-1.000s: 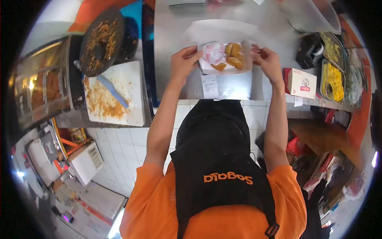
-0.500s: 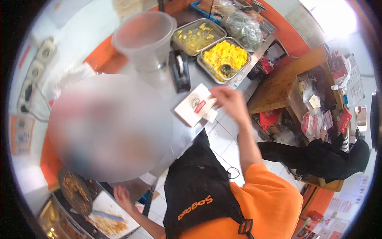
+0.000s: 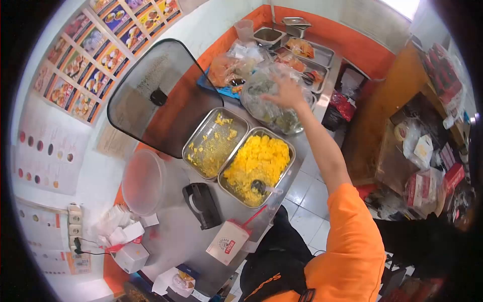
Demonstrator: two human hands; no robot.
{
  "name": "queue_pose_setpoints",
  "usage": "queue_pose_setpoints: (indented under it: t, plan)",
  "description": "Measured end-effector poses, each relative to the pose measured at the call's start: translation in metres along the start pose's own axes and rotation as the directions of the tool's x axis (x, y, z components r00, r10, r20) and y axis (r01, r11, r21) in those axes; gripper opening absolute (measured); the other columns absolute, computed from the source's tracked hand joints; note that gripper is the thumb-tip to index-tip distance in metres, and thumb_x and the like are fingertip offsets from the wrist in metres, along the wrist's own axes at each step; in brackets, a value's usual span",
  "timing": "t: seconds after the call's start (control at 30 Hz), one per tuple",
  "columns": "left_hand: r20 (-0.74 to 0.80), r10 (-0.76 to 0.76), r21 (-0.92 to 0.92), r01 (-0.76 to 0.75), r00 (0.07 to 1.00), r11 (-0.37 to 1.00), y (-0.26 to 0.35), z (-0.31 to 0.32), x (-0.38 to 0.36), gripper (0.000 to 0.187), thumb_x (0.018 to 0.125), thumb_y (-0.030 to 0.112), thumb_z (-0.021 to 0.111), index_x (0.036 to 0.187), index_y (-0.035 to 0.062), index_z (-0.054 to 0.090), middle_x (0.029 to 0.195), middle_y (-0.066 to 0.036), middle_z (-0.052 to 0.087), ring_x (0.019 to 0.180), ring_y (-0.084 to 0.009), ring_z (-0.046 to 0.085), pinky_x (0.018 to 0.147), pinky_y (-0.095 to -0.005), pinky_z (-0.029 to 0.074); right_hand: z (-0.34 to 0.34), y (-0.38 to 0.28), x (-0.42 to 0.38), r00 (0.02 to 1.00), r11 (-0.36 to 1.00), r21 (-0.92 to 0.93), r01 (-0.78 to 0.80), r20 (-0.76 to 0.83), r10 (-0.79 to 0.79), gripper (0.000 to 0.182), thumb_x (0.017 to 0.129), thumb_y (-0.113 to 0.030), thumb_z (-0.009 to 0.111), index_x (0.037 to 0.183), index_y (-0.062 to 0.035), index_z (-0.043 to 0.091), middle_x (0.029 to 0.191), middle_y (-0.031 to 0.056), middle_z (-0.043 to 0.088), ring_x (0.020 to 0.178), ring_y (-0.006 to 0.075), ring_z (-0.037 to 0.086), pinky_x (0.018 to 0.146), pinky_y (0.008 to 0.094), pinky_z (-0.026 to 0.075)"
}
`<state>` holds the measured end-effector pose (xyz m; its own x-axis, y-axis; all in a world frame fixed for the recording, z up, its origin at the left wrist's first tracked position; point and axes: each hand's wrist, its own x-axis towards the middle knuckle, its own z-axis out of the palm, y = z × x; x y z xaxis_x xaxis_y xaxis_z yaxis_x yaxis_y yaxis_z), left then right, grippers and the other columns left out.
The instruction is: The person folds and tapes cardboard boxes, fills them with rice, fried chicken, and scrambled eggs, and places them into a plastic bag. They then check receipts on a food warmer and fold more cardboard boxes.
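Our right hand (image 3: pixel 288 91) reaches far out over the table (image 3: pixel 176 236), resting on the clear plastic bag of greens (image 3: pixel 271 108) that sits in a bowl near the table's front edge. The fingers are spread and lie flat on the plastic; we cannot tell whether they have any hold of it. Our left hand is out of sight.

Just this side of the bag, two steel trays sit edge to edge: the tray of yellow food (image 3: pixel 259 166) with a black spoon (image 3: pixel 259 187) sunk in it, close to the table's front edge, and a nearly empty tray (image 3: pixel 214 143) towards the wall. Beyond the bag more steel trays (image 3: pixel 307 55) crowd together, leaving little bare surface there. Nearer us, bare steel lies between a black tape dispenser (image 3: pixel 201 204), an upturned clear plastic tub (image 3: pixel 143 181) and a white carton with a red label (image 3: pixel 227 242) at the front edge; its writing is too small to read. A dark mesh screen (image 3: pixel 156 95) leans against the orange wall. Menu photographs (image 3: pixel 100 40) hang on the white wall, their text unreadable. Orange letters on our black apron (image 3: pixel 266 272) are only partly visible
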<state>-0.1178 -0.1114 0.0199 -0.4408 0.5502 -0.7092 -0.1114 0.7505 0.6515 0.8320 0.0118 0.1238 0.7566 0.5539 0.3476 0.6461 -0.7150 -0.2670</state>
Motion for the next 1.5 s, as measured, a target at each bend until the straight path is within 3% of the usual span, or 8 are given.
queue_pose_setpoints:
  t: [0.17, 0.23, 0.67, 0.83, 0.97, 1.07, 1.3, 1.5]
  plan:
    - [-0.175, 0.036, -0.199, -0.071, 0.984, 0.977, -0.006, -0.004, -0.045, 0.035, 0.097, 0.011, 0.065, 0.130, 0.0017, 0.057, 0.128, -0.015, 0.060, 0.114, -0.0307, 0.060, 0.082, -0.0424, 0.058, 0.041, 0.017, 0.014, 0.993, 0.965, 0.240, 0.102, 0.031, -0.112, 0.041, 0.098, -0.044, 0.058, 0.112, -0.0079, 0.073, 0.111, 0.0191, 0.070, 0.106, 0.0377, 0.067, 0.091, 0.0504, 0.052]
    - [-0.213, 0.220, -0.083, -0.242, 0.952, 0.967, -0.018, 0.005, -0.030, 0.037, 0.093, 0.036, 0.068, 0.117, 0.0089, 0.062, 0.119, -0.006, 0.061, 0.111, -0.0249, 0.059, 0.099, -0.0494, 0.047, 0.054, 0.036, 0.048, 0.855, 0.947, 0.131, 0.292, -0.480, -0.197, 0.022, 0.093, -0.022, 0.064, 0.104, -0.0071, 0.077, 0.097, 0.0205, 0.072, 0.088, 0.0392, 0.069, 0.083, 0.0496, 0.054]
    - [-0.522, 0.372, -0.017, -0.445, 0.768, 0.895, 0.044, -0.013, -0.101, 0.035, 0.099, 0.025, 0.068, 0.129, 0.0079, 0.063, 0.120, -0.004, 0.068, 0.107, -0.0172, 0.064, 0.092, -0.0370, 0.051, -0.156, -0.080, 0.064, 0.784, 0.612, 0.590, 0.526, -0.616, -0.080, 0.023, 0.097, -0.016, 0.069, 0.106, 0.0038, 0.076, 0.097, 0.0094, 0.075, 0.090, 0.0154, 0.069, 0.082, 0.0325, 0.056]
    - [-0.099, 0.769, -0.072, -0.776, 0.631, 0.627, 0.160, 0.122, -0.151, 0.046, 0.100, 0.014, 0.064, 0.144, 0.0086, 0.053, 0.141, -0.011, 0.059, 0.118, -0.0208, 0.062, 0.103, -0.0379, 0.051, -0.230, -0.209, 0.007, 0.854, 0.380, 0.802, 0.460, -0.517, 0.057, 0.030, 0.097, -0.006, 0.054, 0.120, 0.0007, 0.073, 0.109, 0.0143, 0.074, 0.097, 0.0222, 0.070, 0.089, 0.0363, 0.055]
    - [0.394, 0.883, -0.516, -0.733, 0.256, 0.443, 0.205, 0.230, -0.173, 0.125, 0.072, 0.035, 0.093, 0.164, 0.0086, 0.013, 0.164, -0.020, 0.027, 0.145, -0.0358, 0.040, 0.115, -0.0487, 0.041, -0.216, -0.342, -0.067, 0.729, 0.780, 0.227, 0.583, -0.570, -0.380, 0.040, 0.097, -0.005, 0.042, 0.126, -0.0076, 0.069, 0.105, 0.0214, 0.074, 0.089, 0.0268, 0.071, 0.083, 0.0393, 0.054]
    - [0.152, 0.988, -0.339, -0.938, 0.025, 0.076, 0.212, 0.254, -0.129, 0.137, 0.067, 0.047, 0.094, 0.164, 0.0084, 0.007, 0.164, -0.020, 0.027, 0.144, -0.0356, 0.041, 0.110, -0.0478, 0.047, -0.171, -0.460, -0.134, 0.859, 0.533, 0.679, 0.504, -0.331, -0.390, 0.028, 0.096, -0.011, 0.051, 0.116, -0.0026, 0.068, 0.098, 0.0216, 0.072, 0.085, 0.0350, 0.070, 0.081, 0.0453, 0.053]
    - [-0.225, 0.799, -0.520, -0.762, 0.557, 0.385, 0.247, 0.289, -0.038, 0.079, 0.086, 0.007, 0.079, 0.151, 0.0005, 0.034, 0.145, -0.019, 0.050, 0.122, -0.0314, 0.058, 0.107, -0.0448, 0.050, -0.025, -0.676, -0.248, 0.846, 0.168, 0.872, -0.460, 0.488, -0.217, 0.030, 0.092, -0.024, 0.068, 0.099, 0.0046, 0.071, 0.102, 0.0251, 0.073, 0.095, 0.0404, 0.072, 0.085, 0.0487, 0.056]
    - [0.075, 0.504, -0.443, -0.424, 0.861, 0.790, 0.239, 0.324, 0.101, 0.072, 0.091, 0.021, 0.074, 0.148, -0.0001, 0.036, 0.148, -0.016, 0.047, 0.126, -0.0321, 0.056, 0.100, -0.0470, 0.052, 0.001, -0.679, -0.312, 0.723, 0.487, 0.873, 0.026, 0.320, -0.612, 0.034, 0.087, -0.024, 0.072, 0.096, 0.0089, 0.068, 0.101, 0.0290, 0.069, 0.100, 0.0419, 0.068, 0.090, 0.0465, 0.054]
